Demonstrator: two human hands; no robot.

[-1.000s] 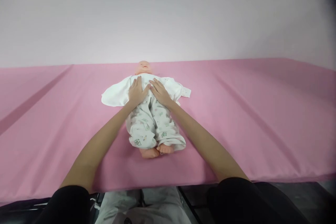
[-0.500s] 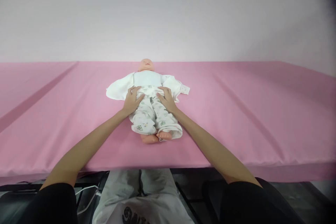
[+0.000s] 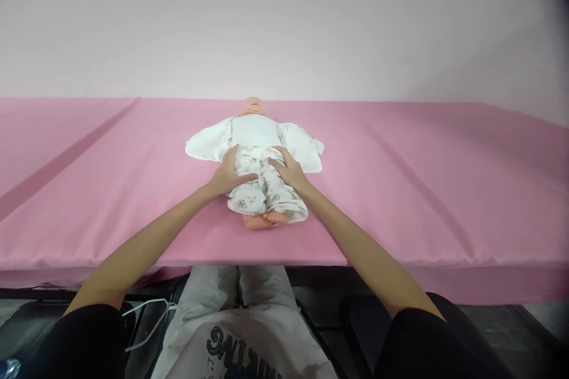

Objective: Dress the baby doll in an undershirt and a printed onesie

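A baby doll (image 3: 253, 106) lies on its back, head away from me, wearing a white top (image 3: 255, 129) with wide sleeves spread to both sides. Printed white baby pants (image 3: 250, 196) cover its hips and legs, and bare feet (image 3: 260, 221) stick out at the hems. At the left hip, my left hand (image 3: 229, 173) holds the side of the pants, thumb stretched across the front. My right hand (image 3: 291, 172) grips the opposite side near the waistband, fingers curved over the fabric. Fingertips against the doll's sides are partly hidden.
A pink cloth (image 3: 400, 189) with creases covers the table, its front edge close to my lap. A pale wall (image 3: 284, 23) rises behind. Below the edge are dark chairs (image 3: 360, 331) and a white cable (image 3: 153, 325).
My left thumb has moved lower and further across the pants. The right sleeve now lies flatter and more spread. The view has tilted slightly down.
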